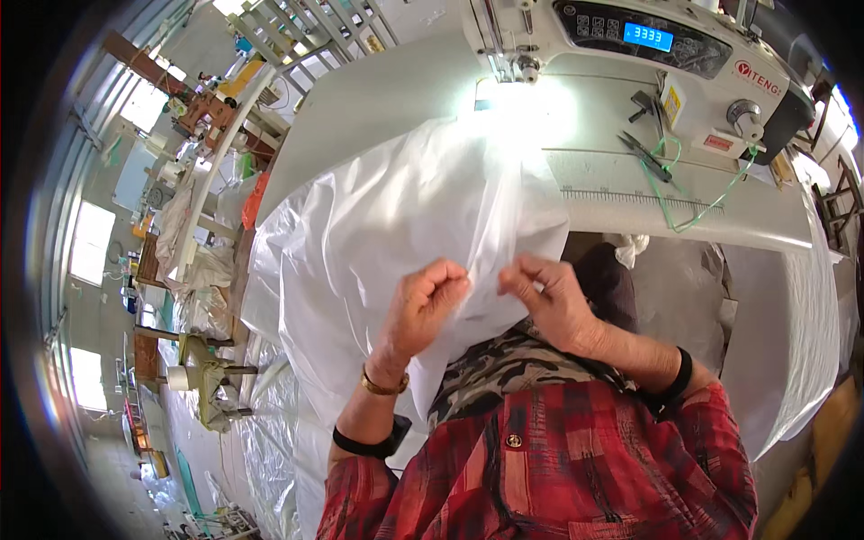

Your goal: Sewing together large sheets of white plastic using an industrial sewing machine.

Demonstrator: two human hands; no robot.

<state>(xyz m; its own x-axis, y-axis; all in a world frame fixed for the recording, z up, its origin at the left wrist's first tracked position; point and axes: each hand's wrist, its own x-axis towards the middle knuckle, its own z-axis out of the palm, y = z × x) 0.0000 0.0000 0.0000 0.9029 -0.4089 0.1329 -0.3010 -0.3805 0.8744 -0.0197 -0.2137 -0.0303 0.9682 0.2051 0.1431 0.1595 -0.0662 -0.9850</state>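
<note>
A large glossy white sheet (pixel 378 202), thin like plastic or coated cloth, spreads from the sewing machine (pixel 648 45) down over the table edge and my lap. My left hand (pixel 426 304) is closed in a pinch on a fold of it. Just to the right, my right hand (pixel 553 301) has its fingers curled together at the sheet's folded strip; what lies between those fingertips is hard to make out. The folded strip runs from between my hands up to the needle area (pixel 522 76), where a bright lamp washes out the detail.
Thread snips (pixel 646 157) and green thread (pixel 697 223) lie on the table (pixel 594 166) at right, near a ruler scale (pixel 643 198). A slatted metal rack (pixel 315 31) stands at the far left. More white sheeting (pixel 279 432) hangs or lies at lower left.
</note>
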